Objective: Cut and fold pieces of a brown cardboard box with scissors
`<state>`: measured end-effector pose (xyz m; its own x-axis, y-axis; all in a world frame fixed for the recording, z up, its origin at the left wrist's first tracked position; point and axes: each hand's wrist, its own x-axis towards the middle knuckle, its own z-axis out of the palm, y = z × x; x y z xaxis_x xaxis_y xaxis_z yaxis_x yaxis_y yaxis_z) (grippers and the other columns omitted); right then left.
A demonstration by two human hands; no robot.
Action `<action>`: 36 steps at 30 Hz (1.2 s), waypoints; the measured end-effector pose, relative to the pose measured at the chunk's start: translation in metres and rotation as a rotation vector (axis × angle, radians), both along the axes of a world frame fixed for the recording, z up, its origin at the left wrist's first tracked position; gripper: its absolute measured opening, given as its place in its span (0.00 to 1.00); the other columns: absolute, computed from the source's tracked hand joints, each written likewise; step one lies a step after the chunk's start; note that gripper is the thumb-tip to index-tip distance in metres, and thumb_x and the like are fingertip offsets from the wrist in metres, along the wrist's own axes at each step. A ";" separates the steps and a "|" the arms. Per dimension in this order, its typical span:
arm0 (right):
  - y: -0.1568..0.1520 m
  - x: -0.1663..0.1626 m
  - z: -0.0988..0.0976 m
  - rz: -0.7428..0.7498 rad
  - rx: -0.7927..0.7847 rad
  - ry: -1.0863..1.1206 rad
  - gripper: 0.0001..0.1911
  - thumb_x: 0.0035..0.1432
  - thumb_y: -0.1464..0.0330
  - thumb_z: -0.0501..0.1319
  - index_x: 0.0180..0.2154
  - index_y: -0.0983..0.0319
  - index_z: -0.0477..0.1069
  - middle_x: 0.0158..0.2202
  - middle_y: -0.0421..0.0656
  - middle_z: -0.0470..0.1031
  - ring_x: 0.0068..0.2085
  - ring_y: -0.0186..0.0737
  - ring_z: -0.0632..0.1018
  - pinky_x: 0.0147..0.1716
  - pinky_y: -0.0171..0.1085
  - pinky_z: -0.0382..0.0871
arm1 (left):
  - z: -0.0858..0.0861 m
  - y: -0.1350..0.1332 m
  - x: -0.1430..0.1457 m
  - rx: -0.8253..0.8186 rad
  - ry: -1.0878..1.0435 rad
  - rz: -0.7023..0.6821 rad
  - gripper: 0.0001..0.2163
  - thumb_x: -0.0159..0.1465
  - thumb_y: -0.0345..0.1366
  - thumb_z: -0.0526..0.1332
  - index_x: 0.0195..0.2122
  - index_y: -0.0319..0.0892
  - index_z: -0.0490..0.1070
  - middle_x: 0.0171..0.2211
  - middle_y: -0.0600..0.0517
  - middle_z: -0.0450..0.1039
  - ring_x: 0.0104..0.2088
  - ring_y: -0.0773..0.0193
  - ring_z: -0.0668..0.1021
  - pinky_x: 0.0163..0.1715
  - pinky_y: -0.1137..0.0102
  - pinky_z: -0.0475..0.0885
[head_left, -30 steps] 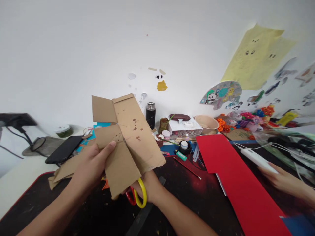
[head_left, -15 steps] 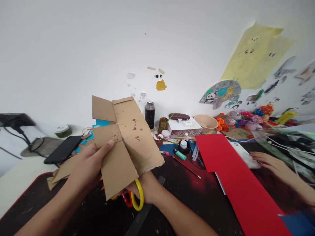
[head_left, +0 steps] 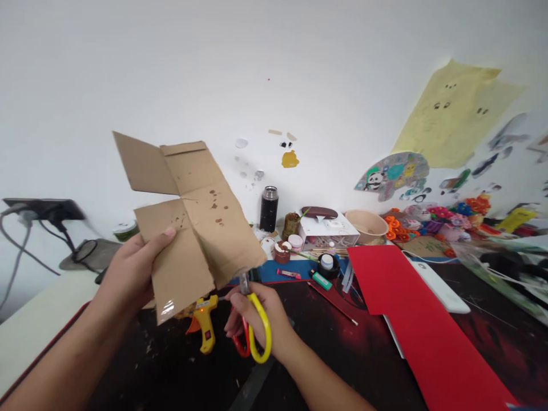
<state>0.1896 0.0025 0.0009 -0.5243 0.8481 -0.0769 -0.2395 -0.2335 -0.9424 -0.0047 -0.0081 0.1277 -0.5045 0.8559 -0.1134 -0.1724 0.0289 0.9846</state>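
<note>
My left hand [head_left: 137, 265] grips a folded piece of brown cardboard [head_left: 218, 220] by a lower flap, thumb on top. The cardboard is raised above the table, tilted, with dark brown spots on it and a slit between its flaps. In my right hand [head_left: 269, 314] is a pair of scissors [head_left: 262, 331] with one yellow and one red handle loop. The blades point up by the cardboard's lower right edge; their tips are partly hidden there. Below the cardboard a yellow glue gun [head_left: 206, 322] lies on the dark table, its front part covered.
A red sheet [head_left: 411, 319] lies at right, beside a white phone-like device [head_left: 440, 288]. Behind stand a black flask [head_left: 269, 210], a white box [head_left: 327, 228] and a beige bowl [head_left: 367, 225]. A pencil [head_left: 331, 302] and a green lighter [head_left: 320, 279] lie mid-table. Cables [head_left: 68, 240] run at left.
The cardboard has shifted up and left with my left hand. The scissors now show more fully, and the glue gun has come into sight. Another hand at the right has left the view.
</note>
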 end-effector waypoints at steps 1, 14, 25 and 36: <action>0.004 0.002 0.001 -0.039 0.005 0.001 0.39 0.47 0.33 0.70 0.38 0.63 0.73 0.21 0.40 0.76 0.20 0.37 0.77 0.21 0.32 0.69 | 0.001 -0.001 -0.003 -0.026 0.007 -0.037 0.23 0.47 0.46 0.79 0.39 0.42 0.77 0.25 0.53 0.83 0.21 0.58 0.80 0.21 0.68 0.77; 0.023 0.024 0.007 -0.267 0.085 0.065 0.36 0.56 0.35 0.65 0.40 0.63 0.75 0.23 0.43 0.79 0.21 0.42 0.79 0.19 0.34 0.69 | -0.010 -0.007 -0.011 -0.049 0.326 -0.336 0.18 0.48 0.53 0.73 0.31 0.44 0.84 0.29 0.48 0.85 0.26 0.54 0.82 0.23 0.69 0.75; 0.016 0.024 0.018 -0.318 0.133 0.148 0.26 0.58 0.50 0.74 0.49 0.62 0.81 0.45 0.49 0.86 0.45 0.55 0.86 0.51 0.49 0.79 | -0.021 -0.001 -0.011 -0.177 0.188 -0.558 0.19 0.54 0.52 0.72 0.38 0.43 0.85 0.33 0.45 0.87 0.32 0.51 0.87 0.30 0.64 0.80; 0.031 0.028 0.011 -0.445 0.001 0.337 0.29 0.54 0.52 0.76 0.50 0.63 0.80 0.47 0.50 0.87 0.46 0.56 0.87 0.53 0.52 0.79 | -0.035 0.008 -0.033 -0.200 0.132 -0.779 0.25 0.59 0.53 0.75 0.55 0.50 0.80 0.54 0.43 0.84 0.47 0.46 0.87 0.43 0.58 0.83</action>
<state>0.2172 0.0331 0.0123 -0.1113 0.9932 0.0337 -0.6033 -0.0405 -0.7965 -0.0372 0.0003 0.0928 0.2076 0.9366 -0.2823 0.0866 0.2698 0.9590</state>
